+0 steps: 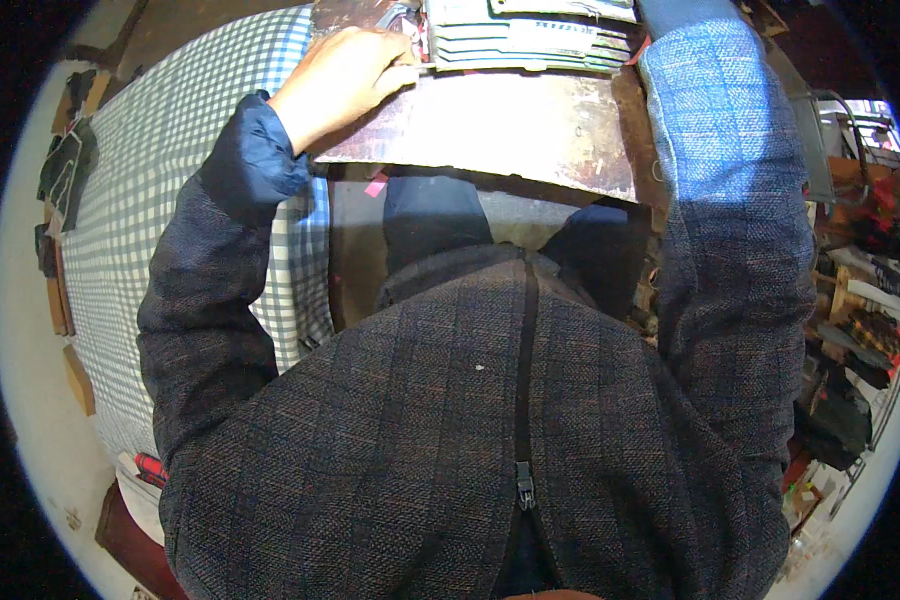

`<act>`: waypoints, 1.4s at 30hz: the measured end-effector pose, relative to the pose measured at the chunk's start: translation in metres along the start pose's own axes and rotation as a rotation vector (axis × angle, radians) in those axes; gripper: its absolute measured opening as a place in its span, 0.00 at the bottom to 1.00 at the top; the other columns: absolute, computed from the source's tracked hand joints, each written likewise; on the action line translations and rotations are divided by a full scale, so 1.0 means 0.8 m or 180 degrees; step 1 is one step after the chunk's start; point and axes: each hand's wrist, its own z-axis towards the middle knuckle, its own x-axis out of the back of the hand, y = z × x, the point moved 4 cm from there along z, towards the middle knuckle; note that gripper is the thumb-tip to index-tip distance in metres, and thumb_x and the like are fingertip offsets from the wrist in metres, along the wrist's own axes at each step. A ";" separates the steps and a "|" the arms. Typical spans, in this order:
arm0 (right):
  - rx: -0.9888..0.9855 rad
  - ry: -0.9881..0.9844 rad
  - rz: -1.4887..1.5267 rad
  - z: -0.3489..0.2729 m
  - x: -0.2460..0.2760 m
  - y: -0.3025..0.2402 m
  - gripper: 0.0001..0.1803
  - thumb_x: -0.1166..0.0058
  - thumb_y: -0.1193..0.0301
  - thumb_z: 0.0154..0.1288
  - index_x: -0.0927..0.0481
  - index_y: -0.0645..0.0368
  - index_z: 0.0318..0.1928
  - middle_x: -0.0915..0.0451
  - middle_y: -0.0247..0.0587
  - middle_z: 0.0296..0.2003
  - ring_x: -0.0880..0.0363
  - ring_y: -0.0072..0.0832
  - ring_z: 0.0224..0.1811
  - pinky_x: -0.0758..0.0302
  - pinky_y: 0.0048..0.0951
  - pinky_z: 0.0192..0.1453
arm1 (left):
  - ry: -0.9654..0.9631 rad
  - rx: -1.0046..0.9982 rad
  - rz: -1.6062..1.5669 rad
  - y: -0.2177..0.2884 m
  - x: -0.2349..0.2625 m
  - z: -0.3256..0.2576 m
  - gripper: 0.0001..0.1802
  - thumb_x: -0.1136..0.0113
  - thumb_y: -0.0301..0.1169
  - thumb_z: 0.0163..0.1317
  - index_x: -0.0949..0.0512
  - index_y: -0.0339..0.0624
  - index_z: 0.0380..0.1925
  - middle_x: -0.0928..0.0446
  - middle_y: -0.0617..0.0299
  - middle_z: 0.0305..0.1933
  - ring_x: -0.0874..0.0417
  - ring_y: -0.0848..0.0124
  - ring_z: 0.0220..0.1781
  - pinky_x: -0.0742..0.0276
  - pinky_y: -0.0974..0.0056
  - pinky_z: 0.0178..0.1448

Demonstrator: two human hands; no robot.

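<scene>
My left hand rests at the left end of a stack of flat, pale, layered pieces. Its thumb and fingers are closed together by the stack's lower left corner. What they pinch, if anything, is hidden under the hand. A printed label shows on the stack's front. The stack lies on a worn wooden board, brightly lit in the middle. Along the right side my right arm reaches up past the board, and its hand lies outside the picture or behind the sleeve.
A checked cloth covers a broad surface on my left. On the right, a metal-framed chair stands by a cluttered pile of dark and coloured items. My legs are beneath the board's near edge.
</scene>
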 end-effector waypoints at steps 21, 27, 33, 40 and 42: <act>-0.0101 -0.0076 -0.0034 -0.014 0.003 -0.017 0.15 0.41 0.65 0.70 0.16 0.68 0.43 0.14 0.47 0.33 0.15 0.33 0.37 0.23 0.33 0.44 | -0.0173 0.0525 -0.0379 -0.029 0.004 -0.017 0.20 0.31 0.43 0.65 0.19 0.41 0.48 0.15 0.52 0.42 0.12 0.57 0.45 0.18 0.54 0.51; -0.0133 -0.0049 0.0351 -0.043 0.008 -0.041 0.12 0.43 0.70 0.71 0.16 0.69 0.43 0.15 0.41 0.31 0.18 0.25 0.35 0.24 0.29 0.42 | 0.0931 0.1183 -0.0545 -0.181 0.069 -0.107 0.27 0.32 0.46 0.69 0.20 0.38 0.59 0.15 0.50 0.55 0.13 0.61 0.57 0.19 0.57 0.61; 0.1026 -0.0244 -0.0878 -0.055 0.013 -0.043 0.15 0.39 0.61 0.75 0.11 0.59 0.49 0.11 0.37 0.47 0.14 0.24 0.45 0.20 0.23 0.50 | 0.1154 0.3009 -0.0385 -0.360 0.052 -0.315 0.30 0.33 0.53 0.67 0.15 0.33 0.49 0.12 0.47 0.48 0.10 0.56 0.49 0.17 0.55 0.55; 0.0309 -0.0296 -0.0476 -0.043 0.017 0.013 0.17 0.41 0.62 0.77 0.12 0.57 0.56 0.12 0.35 0.54 0.16 0.22 0.57 0.25 0.24 0.64 | 0.1731 0.4060 0.0931 -0.381 -0.022 -0.495 0.21 0.37 0.43 0.65 0.14 0.33 0.44 0.14 0.39 0.46 0.14 0.44 0.51 0.20 0.45 0.56; 0.0331 -0.0376 -0.0583 -0.036 0.016 0.017 0.19 0.40 0.61 0.73 0.16 0.49 0.61 0.14 0.37 0.56 0.15 0.30 0.58 0.21 0.28 0.63 | 0.1877 0.4204 0.1041 -0.373 -0.038 -0.524 0.23 0.36 0.41 0.64 0.15 0.29 0.47 0.16 0.36 0.50 0.15 0.43 0.54 0.19 0.45 0.58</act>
